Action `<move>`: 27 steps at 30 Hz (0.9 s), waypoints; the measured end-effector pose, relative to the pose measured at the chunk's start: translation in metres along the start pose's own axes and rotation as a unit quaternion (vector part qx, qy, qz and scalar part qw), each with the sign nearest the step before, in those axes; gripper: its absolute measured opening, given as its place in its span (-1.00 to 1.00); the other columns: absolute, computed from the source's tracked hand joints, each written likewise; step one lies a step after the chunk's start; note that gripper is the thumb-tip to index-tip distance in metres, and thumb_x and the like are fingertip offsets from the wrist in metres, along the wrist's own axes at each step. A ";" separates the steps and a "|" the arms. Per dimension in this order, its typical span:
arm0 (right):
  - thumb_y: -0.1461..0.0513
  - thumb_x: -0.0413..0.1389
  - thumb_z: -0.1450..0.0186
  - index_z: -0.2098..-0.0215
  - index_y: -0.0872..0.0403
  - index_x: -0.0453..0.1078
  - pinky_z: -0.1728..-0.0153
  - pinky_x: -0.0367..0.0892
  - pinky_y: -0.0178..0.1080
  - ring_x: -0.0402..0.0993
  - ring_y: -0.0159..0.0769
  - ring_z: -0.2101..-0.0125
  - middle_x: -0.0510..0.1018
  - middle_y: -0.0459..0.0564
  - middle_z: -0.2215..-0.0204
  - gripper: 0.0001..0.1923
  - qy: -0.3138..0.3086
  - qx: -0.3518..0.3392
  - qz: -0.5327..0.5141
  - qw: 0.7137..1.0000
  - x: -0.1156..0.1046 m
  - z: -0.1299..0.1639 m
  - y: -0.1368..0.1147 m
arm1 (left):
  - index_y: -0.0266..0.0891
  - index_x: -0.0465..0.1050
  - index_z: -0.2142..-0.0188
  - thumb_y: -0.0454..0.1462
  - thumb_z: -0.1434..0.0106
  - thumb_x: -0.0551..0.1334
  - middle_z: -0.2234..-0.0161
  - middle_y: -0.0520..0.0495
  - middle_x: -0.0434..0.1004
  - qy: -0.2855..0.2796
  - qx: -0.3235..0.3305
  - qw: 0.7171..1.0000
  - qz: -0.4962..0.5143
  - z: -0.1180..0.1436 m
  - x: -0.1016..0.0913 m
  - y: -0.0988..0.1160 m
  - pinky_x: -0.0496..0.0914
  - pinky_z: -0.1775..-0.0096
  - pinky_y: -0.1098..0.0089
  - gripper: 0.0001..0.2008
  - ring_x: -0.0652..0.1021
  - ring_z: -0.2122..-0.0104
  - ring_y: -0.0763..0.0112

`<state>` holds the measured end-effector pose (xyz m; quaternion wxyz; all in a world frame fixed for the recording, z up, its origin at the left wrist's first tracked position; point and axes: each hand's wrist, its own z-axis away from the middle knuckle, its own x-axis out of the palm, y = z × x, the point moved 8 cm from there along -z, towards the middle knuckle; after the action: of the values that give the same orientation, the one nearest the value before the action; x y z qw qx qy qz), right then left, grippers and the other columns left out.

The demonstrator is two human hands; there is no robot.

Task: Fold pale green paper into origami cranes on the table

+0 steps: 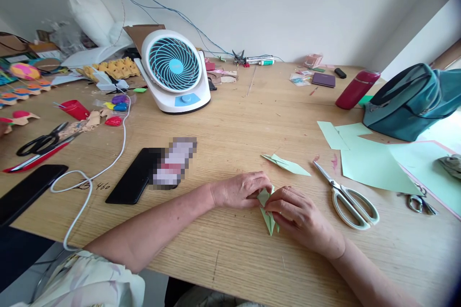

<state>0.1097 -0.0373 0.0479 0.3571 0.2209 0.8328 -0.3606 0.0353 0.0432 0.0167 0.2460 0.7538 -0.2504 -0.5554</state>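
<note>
A small folded piece of pale green paper lies on the wooden table near its front edge. My left hand presses its fingertips on the paper's upper part. My right hand pinches the paper from the right, and its pointed end sticks out below the fingers. Both hands touch the same piece and hide its middle. Another folded green scrap lies just beyond my hands.
White-handled scissors lie right of my hands, beside green paper sheets. A teal bag and red bottle stand at the right. A white fan, black phone, white cable and black scissors are to the left.
</note>
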 end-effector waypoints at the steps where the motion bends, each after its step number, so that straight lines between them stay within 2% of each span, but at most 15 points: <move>1: 0.37 0.06 -0.38 0.18 0.04 0.43 0.26 0.40 -0.18 0.49 -0.24 0.29 0.57 0.03 0.28 -0.84 -0.007 -0.002 -0.002 1.000 0.001 0.001 0.000 | -0.23 0.31 0.12 -0.41 -0.24 0.24 0.15 -0.13 0.43 -0.004 -0.002 1.000 0.004 0.000 0.000 0.000 0.39 0.10 0.34 -0.78 0.48 0.17 0.33; 4: 0.38 0.06 -0.39 0.16 0.05 0.43 0.24 0.39 -0.16 0.47 -0.23 0.27 0.57 0.05 0.26 -0.84 -0.033 -0.007 -0.003 0.999 0.002 0.002 -0.001 | -0.24 0.33 0.19 -0.41 -0.24 0.25 0.08 -0.16 0.43 -0.019 0.001 1.000 0.019 0.001 0.001 0.001 0.39 0.05 0.33 -0.83 0.48 0.11 0.30; 7: 0.38 0.04 -0.40 0.16 0.07 0.43 0.24 0.38 -0.17 0.46 -0.24 0.27 0.56 0.05 0.27 -0.84 -0.058 -0.007 -0.004 0.998 0.003 0.000 -0.003 | -0.24 0.36 0.20 -0.47 -0.17 0.24 0.04 -0.18 0.41 -0.021 0.006 1.000 0.022 0.002 -0.001 0.003 0.40 0.06 0.34 -0.78 0.49 0.10 0.31; 10: 0.38 0.02 -0.41 0.16 0.08 0.45 0.22 0.38 -0.17 0.45 -0.24 0.25 0.56 0.05 0.26 -0.82 -0.076 -0.012 -0.011 0.997 0.004 -0.002 -0.006 | -0.25 0.38 0.20 -0.55 -0.14 0.16 0.02 -0.18 0.40 -0.006 -0.003 1.000 0.005 0.003 -0.003 0.003 0.41 0.10 0.38 -0.72 0.51 0.14 0.35; 12: 0.40 0.00 -0.42 0.15 0.08 0.46 0.21 0.38 -0.17 0.45 -0.24 0.23 0.56 0.04 0.25 -0.78 -0.091 -0.015 -0.017 0.996 0.006 -0.002 -0.007 | -0.27 0.39 0.22 -0.54 -0.19 0.12 0.04 -0.19 0.40 0.013 -0.016 1.000 -0.018 0.003 -0.004 0.002 0.41 0.14 0.40 -0.76 0.51 0.19 0.38; 15: 0.43 -0.03 -0.41 0.12 0.06 0.46 0.18 0.37 -0.15 0.44 -0.23 0.22 0.56 0.03 0.23 -0.73 -0.109 -0.017 -0.028 0.993 0.009 -0.002 -0.008 | -0.29 0.40 0.22 -0.39 -0.32 0.14 0.16 -0.15 0.40 0.041 -0.066 0.993 -0.085 0.003 -0.007 -0.002 0.40 0.18 0.39 -0.92 0.49 0.25 0.38; 19: 0.42 -0.04 -0.42 0.13 0.07 0.46 0.14 0.36 -0.13 0.45 -0.22 0.19 0.57 0.04 0.21 -0.73 -0.116 -0.010 -0.037 0.993 0.011 0.001 -0.007 | -0.27 0.43 0.28 -0.15 -0.29 0.26 0.26 -0.06 0.40 0.056 -0.161 0.975 -0.140 0.005 -0.009 -0.007 0.35 0.28 0.41 -0.79 0.46 0.31 0.39; 24: 0.41 -0.04 -0.42 0.12 0.07 0.46 0.15 0.38 -0.12 0.48 -0.21 0.21 0.58 0.04 0.24 -0.74 -0.111 -0.014 -0.041 0.993 0.010 0.002 -0.008 | -0.26 0.43 0.38 -0.26 -0.18 0.34 0.31 0.00 0.44 0.071 -0.248 0.960 -0.109 0.007 -0.006 -0.005 0.31 0.31 0.43 -0.87 0.46 0.36 0.44; 27: 0.40 -0.01 -0.41 0.02 0.05 0.43 0.17 0.39 -0.12 0.48 -0.20 0.20 0.57 0.06 0.20 -0.72 -0.047 0.006 -0.040 0.998 0.000 0.000 -0.005 | -0.26 0.41 0.39 -0.30 -0.19 0.31 0.40 0.03 0.46 0.094 -0.256 0.961 -0.048 0.005 -0.003 0.000 0.29 0.35 0.45 -0.91 0.45 0.42 0.46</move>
<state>0.1069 -0.0406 0.0503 0.3797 0.1724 0.8212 -0.3897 0.0298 0.0448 0.0179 0.4262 0.7253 -0.0392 -0.5391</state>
